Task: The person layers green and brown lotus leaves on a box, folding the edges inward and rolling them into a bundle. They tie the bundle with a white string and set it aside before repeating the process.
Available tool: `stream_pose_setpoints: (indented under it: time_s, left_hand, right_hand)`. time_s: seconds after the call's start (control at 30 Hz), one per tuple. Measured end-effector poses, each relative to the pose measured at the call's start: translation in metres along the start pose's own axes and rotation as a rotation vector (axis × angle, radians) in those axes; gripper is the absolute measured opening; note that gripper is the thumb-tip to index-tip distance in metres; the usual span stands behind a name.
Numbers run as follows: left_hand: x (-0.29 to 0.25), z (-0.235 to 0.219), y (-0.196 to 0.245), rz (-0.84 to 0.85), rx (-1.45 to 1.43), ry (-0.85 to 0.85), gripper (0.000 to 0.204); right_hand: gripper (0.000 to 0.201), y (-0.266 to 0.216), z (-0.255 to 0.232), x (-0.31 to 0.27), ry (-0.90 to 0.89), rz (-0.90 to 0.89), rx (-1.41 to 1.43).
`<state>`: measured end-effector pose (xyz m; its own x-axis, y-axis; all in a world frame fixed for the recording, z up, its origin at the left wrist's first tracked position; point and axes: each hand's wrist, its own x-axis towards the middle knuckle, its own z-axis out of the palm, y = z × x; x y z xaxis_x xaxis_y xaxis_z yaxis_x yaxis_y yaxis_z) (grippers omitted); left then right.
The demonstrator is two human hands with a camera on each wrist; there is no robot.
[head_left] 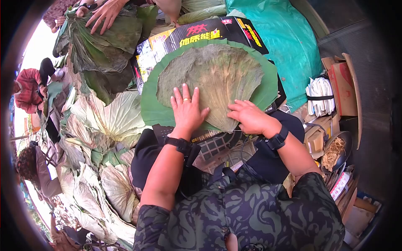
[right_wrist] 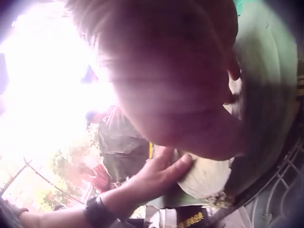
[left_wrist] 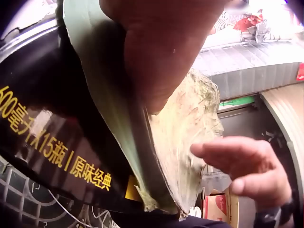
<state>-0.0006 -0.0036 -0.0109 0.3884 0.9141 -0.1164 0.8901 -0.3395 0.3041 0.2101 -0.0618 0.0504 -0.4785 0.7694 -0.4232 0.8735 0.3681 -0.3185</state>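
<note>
A dried, brownish fan-shaped leaf (head_left: 217, 71) lies on top of a larger green leaf (head_left: 150, 100), both over a black printed cardboard sheet (head_left: 140, 62) at the person's lap. The left hand (head_left: 186, 109) rests flat on the dried leaf's lower left, fingers spread. Near the leaf's lower right edge, the right hand (head_left: 252, 118) touches the surface with its fingers slightly bent and apart. In the left wrist view the right hand (left_wrist: 247, 166) hovers or rests beside the pale leaf (left_wrist: 190, 123); which one cannot be told.
Other people's hands (head_left: 106, 16) hold a bundle of dark leaves (head_left: 100, 50) at upper left. Piled dried leaves (head_left: 111, 113) lie on the left. A green tarp (head_left: 284, 46) is at upper right, with cardboard boxes (head_left: 345, 90) and a pan (head_left: 335, 152) on the right.
</note>
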Motion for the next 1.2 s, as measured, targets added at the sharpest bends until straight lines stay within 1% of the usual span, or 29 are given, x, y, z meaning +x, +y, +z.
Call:
stream_pose_setpoints:
  time_s: [0.03, 0.1, 0.17, 0.2, 0.27, 0.3, 0.37, 0.4, 0.47, 0.5, 0.53, 0.6, 0.63, 0.67, 0.73, 0.77, 0.83, 0.9, 0.97, 1.03, 1.17, 1.2]
  left_hand:
    - [-0.001, -0.001, 0.003, 0.001, 0.004, -0.005, 0.077]
    - [-0.001, -0.006, 0.009, -0.052, 0.019, -0.021, 0.077]
    - [-0.002, -0.008, 0.011, -0.038, 0.021, -0.019, 0.079]
    - [-0.002, -0.009, 0.010, -0.030, 0.018, -0.013, 0.080]
    - [0.000, -0.009, 0.007, -0.053, 0.045, -0.008, 0.081]
    - [0.001, -0.007, 0.004, -0.081, 0.057, -0.005, 0.082]
    - [0.003, -0.003, -0.005, -0.109, 0.064, -0.022, 0.084]
    - [0.003, -0.002, -0.006, -0.129, 0.054, -0.053, 0.084]
    - [0.003, -0.002, -0.007, -0.152, 0.050, -0.093, 0.084]
    - [0.003, -0.003, -0.005, -0.160, 0.036, -0.101, 0.084]
    - [0.004, -0.007, -0.002, -0.165, 0.023, -0.108, 0.084]
    - [0.004, -0.012, 0.001, -0.182, 0.003, -0.111, 0.085]
    - [0.004, -0.011, 0.002, -0.191, -0.013, -0.116, 0.085]
    - [0.003, -0.011, 0.002, -0.183, -0.022, -0.086, 0.084]
    - [0.002, -0.014, 0.001, -0.180, -0.025, -0.071, 0.083]
    - [0.002, -0.015, 0.001, -0.162, -0.026, -0.077, 0.082]
    - [0.000, -0.018, 0.000, -0.166, -0.030, -0.039, 0.080]
    - [0.000, -0.022, -0.001, -0.157, -0.051, -0.051, 0.079]
    - [-0.004, -0.021, -0.003, -0.147, -0.059, -0.014, 0.077]
    - [-0.007, -0.021, -0.005, -0.114, -0.073, 0.057, 0.074]
    - [-0.011, -0.032, -0.006, -0.101, -0.092, 0.095, 0.072]
    - [-0.011, -0.036, -0.005, -0.090, -0.103, 0.102, 0.071]
  right_hand:
    - [0.042, -0.002, -0.015, 0.001, 0.000, 0.000, 0.007]
    - [0.047, -0.005, -0.037, 0.013, 0.313, -0.084, 0.217]
    - [0.051, -0.004, -0.041, 0.049, 0.621, -0.086, 0.112]
    - [0.051, 0.005, -0.039, 0.066, 0.631, -0.087, 0.116]
    - [0.057, 0.026, -0.022, 0.099, 0.594, 0.134, -0.126]
    - [0.057, 0.035, -0.012, 0.105, 0.596, 0.130, -0.122]
    - [0.059, 0.054, 0.006, 0.109, 0.470, 0.371, 0.030]
    - [0.059, 0.056, 0.010, 0.111, 0.435, 0.402, 0.017]
    - [0.058, 0.059, 0.016, 0.109, 0.432, 0.398, 0.014]
    - [0.058, 0.058, 0.012, 0.110, 0.440, 0.396, 0.009]
    - [0.060, 0.056, 0.006, 0.109, 0.405, 0.397, 0.036]
    - [0.062, 0.046, -0.005, 0.104, 0.421, 0.419, 0.013]
    - [0.063, 0.036, -0.011, 0.095, 0.485, 0.353, -0.023]
    - [0.064, 0.024, -0.014, 0.083, 0.539, 0.291, -0.058]
    - [0.063, 0.004, -0.006, 0.065, 0.546, 0.169, -0.020]
    - [0.063, -0.002, 0.000, 0.059, 0.557, 0.153, -0.031]
    - [0.059, -0.008, 0.012, 0.053, 0.333, 0.185, 0.009]
    - [0.058, -0.007, 0.012, 0.052, 0.371, 0.192, 0.016]
    - [0.057, -0.009, 0.010, 0.050, 0.394, 0.211, 0.031]
    - [0.056, -0.013, -0.003, 0.046, 0.491, 0.187, 0.044]
    - [0.055, -0.024, -0.024, 0.050, 0.515, 0.156, 0.047]
    - [0.055, -0.028, -0.029, 0.052, 0.529, 0.118, 0.077]
